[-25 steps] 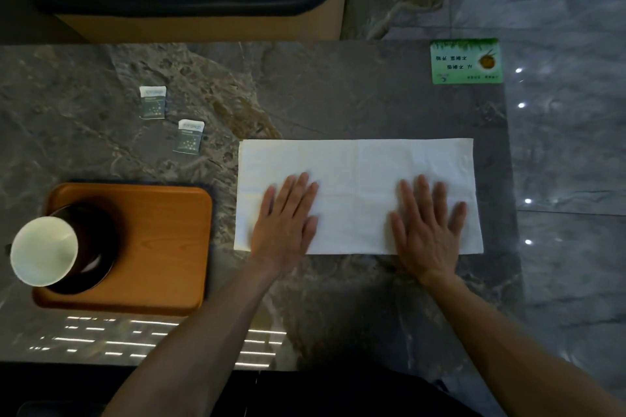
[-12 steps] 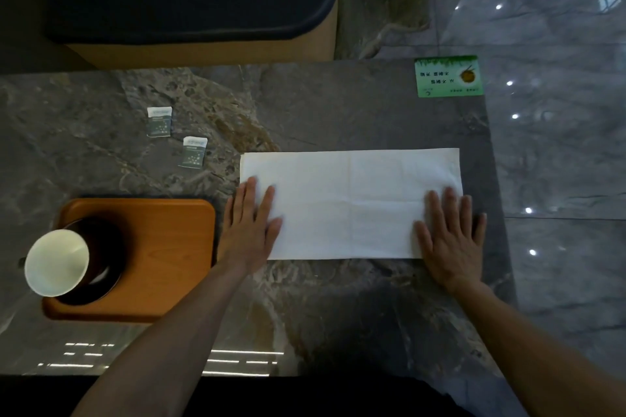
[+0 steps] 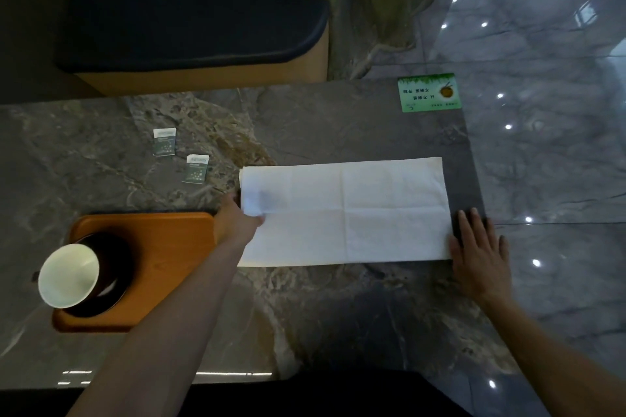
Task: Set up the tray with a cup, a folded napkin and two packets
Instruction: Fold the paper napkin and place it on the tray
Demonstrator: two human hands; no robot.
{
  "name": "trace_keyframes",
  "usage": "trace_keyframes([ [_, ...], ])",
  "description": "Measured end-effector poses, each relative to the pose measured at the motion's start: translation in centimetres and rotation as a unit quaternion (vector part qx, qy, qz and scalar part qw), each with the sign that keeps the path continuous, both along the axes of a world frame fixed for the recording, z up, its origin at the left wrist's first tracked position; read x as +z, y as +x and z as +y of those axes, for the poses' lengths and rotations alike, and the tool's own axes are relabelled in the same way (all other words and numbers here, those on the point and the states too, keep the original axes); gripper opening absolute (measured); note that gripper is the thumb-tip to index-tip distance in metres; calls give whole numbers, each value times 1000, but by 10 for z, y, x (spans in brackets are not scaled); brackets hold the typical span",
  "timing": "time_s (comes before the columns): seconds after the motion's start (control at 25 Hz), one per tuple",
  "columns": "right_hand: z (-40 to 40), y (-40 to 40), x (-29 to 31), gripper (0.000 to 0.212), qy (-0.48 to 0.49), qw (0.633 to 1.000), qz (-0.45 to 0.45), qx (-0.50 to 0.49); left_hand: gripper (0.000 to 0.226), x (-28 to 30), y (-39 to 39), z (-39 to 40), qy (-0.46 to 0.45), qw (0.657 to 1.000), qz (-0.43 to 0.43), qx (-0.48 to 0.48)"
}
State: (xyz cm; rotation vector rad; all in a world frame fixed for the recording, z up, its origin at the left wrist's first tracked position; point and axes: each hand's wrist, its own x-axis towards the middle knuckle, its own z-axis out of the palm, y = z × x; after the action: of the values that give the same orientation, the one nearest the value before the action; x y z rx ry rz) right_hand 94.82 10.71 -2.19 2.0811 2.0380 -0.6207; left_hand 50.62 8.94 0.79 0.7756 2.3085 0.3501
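Observation:
A white napkin (image 3: 352, 213), folded into a long rectangle, lies on the marble table. My left hand (image 3: 237, 220) pinches its left edge, which is lifted and curled up. My right hand (image 3: 479, 247) lies flat with spread fingers at the napkin's right end, mostly on the table. An orange wooden tray (image 3: 169, 247) sits at the left and carries a white paper cup (image 3: 69, 276) on a dark saucer (image 3: 111, 281). Two small green and white packets (image 3: 164, 142) (image 3: 196, 168) lie on the table behind the tray.
A green card (image 3: 428, 92) lies near the table's far right corner. The table's right edge (image 3: 474, 159) runs just past the napkin, with glossy floor beyond. A dark cushioned bench (image 3: 189, 27) stands behind the table.
Both hands slid outward from the napkin's middle to its ends. My left hand has now taken hold of the left edge and lifted it.

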Motion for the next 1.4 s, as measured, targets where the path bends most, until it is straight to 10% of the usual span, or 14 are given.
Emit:
trace_keyframes([
  [0.72, -41, -50, -12, 71, 1, 1000, -13, 25, 5, 91, -7, 8, 202, 937, -285, -26],
  [1.4, -44, -21, -20, 60, 59, 997, -31, 45, 14, 53, 190, 67, 54, 942, -278, -182],
])
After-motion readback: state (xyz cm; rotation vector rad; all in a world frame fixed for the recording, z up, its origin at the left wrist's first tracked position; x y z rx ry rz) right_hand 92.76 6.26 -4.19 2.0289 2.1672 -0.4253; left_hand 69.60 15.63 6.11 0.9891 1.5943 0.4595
